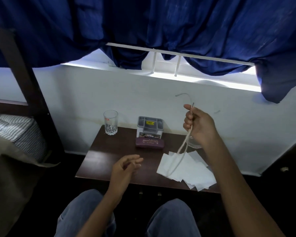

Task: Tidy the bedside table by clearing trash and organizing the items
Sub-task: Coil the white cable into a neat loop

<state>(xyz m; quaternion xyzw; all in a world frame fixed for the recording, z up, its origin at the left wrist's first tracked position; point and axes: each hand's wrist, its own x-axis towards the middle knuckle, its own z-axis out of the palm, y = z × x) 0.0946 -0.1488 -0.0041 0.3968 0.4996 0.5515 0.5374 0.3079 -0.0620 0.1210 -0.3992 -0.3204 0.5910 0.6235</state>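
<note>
Above the right side of the surface (109, 151), the right hand (198, 125) is curled round a pale cord (184, 141), whose loop hangs down over loose paper sheets (186, 171) near the front edge. The left hand (126, 166) hovers over the front middle with fingers relaxed and spread, holding nothing. A glass (110, 122), a lidded box (149, 127) and a dark case (149, 142) sit toward the back, seemingly in order. Tidying looks partway: the cord needs coiling and stowing, and the sheets need clearing.
</note>
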